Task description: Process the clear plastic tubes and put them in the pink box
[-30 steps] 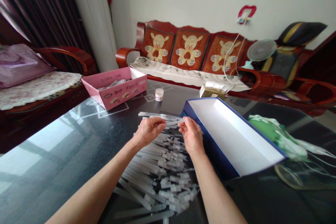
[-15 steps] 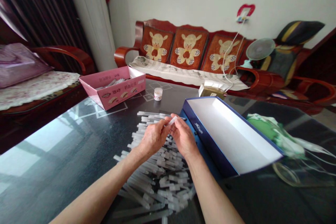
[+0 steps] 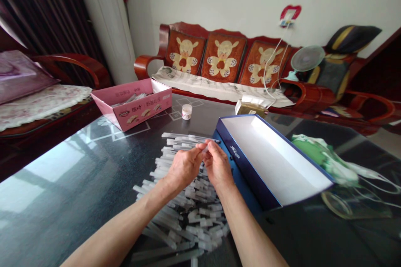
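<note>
My left hand point(image 3: 186, 164) and my right hand point(image 3: 216, 163) meet over the table's middle, both closed with fingertips together. Between them shows a small piece of a frosted, translucent pen point(image 3: 205, 149); the fingers hide most of it. Beneath and around the hands lies a wide spread of similar white translucent pen barrels point(image 3: 166, 162), mostly lying side by side. Closer to me, between my forearms, are many short pieces that look like pen caps point(image 3: 206, 222). A few pens at the far edge of the spread show dark tips.
Right of my hands, an open blue box point(image 3: 278, 160) with a white inside sits tilted on a blue piece. A pink box point(image 3: 133, 110) holding pen parts stands far left, near a small white jar point(image 3: 187, 112). A green-and-white bag point(image 3: 324, 158) lies far right, beside cables.
My right fingers have closed in further around the pen, so less of it shows between the hands. The whole view has shifted slightly.
</note>
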`<act>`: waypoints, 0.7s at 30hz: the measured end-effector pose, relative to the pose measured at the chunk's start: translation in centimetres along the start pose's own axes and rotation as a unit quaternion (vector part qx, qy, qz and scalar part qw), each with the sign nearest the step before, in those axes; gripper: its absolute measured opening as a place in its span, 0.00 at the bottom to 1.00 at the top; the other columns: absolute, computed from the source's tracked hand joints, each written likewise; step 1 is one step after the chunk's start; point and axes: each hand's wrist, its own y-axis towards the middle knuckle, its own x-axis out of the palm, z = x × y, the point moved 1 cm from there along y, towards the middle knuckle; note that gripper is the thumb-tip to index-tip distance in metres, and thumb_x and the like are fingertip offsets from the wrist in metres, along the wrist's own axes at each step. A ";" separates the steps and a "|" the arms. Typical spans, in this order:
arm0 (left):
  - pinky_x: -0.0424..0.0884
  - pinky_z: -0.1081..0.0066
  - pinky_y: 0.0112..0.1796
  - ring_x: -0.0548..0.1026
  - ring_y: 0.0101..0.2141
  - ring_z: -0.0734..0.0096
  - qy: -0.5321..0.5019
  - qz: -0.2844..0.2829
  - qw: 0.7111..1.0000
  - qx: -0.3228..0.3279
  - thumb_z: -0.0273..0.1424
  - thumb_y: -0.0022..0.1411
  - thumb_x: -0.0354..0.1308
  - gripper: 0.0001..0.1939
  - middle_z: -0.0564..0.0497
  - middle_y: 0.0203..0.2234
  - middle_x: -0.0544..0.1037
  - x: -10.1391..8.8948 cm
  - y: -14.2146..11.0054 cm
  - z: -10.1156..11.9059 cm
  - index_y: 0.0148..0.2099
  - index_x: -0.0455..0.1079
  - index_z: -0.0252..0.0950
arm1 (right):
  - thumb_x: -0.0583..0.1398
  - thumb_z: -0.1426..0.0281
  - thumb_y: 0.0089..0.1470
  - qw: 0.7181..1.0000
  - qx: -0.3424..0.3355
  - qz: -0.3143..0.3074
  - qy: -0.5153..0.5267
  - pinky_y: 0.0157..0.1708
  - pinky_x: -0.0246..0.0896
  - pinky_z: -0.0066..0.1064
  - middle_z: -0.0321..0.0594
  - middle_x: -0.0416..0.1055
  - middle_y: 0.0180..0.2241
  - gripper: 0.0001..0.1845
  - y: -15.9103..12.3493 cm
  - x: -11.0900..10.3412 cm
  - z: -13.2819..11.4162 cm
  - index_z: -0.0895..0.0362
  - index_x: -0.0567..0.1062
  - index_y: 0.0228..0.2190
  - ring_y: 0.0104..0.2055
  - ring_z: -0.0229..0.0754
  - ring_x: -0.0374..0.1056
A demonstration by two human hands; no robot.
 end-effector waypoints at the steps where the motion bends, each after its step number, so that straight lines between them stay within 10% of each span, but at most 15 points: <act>1: 0.59 0.75 0.22 0.68 0.17 0.75 -0.060 -0.023 0.998 -0.022 0.40 0.66 0.46 0.18 0.53 0.16 0.70 -0.2 0.1 0.1 0.34 0.73 0.36 | 0.65 0.59 0.47 1.000 -0.001 -0.005 0.001 0.32 0.69 0.34 0.35 0.78 0.27 0.12 -0.1 0.0 0.0 0.53 0.76 0.31 0.33 0.43 0.75; 10: 0.50 0.79 0.12 0.52 0.09 0.84 -0.509 -0.228 0.793 -0.244 0.50 0.53 0.57 0.21 0.61 0.12 0.61 -0.2 0.3 0.3 0.31 0.65 0.35 | 0.65 0.58 0.48 0.997 0.010 0.026 0.079 0.38 0.72 0.36 0.33 0.78 0.28 0.12 1.1 -1.9 -1.2 0.52 0.75 0.32 0.33 0.40 0.76; 16: 0.55 0.77 0.17 0.60 0.13 0.80 -0.269 -0.123 0.951 -0.089 0.48 0.61 0.49 0.21 0.57 0.14 0.65 -1.5 1.1 -1.6 0.33 0.70 0.35 | 0.61 0.59 0.52 0.994 -0.059 0.006 -0.090 0.39 0.69 0.37 0.35 0.76 0.28 0.17 1.2 -2.4 -1.1 0.54 0.75 0.41 0.33 0.41 0.74; 18: 0.61 0.77 0.22 0.67 0.19 0.77 -0.074 -0.056 0.996 -0.016 0.43 0.64 0.49 0.18 0.54 0.19 0.70 -2.4 1.5 -2.7 0.35 0.73 0.36 | 0.59 0.60 0.54 0.961 -0.110 -0.009 -0.254 0.40 0.68 0.36 0.37 0.76 0.29 0.17 1.0 -2.5 -1.0 0.54 0.76 0.43 0.34 0.42 0.73; 21: 0.66 0.74 0.31 0.73 0.30 0.70 0.140 0.005 0.989 0.050 0.36 0.64 0.49 0.14 0.48 0.30 0.76 -3.3 1.7 -4.2 0.42 0.75 0.39 | 0.58 0.65 0.54 0.867 -0.178 -0.063 -0.461 0.42 0.67 0.36 0.40 0.77 0.35 0.12 0.8 -2.6 -0.9 0.53 0.77 0.39 0.39 0.44 0.72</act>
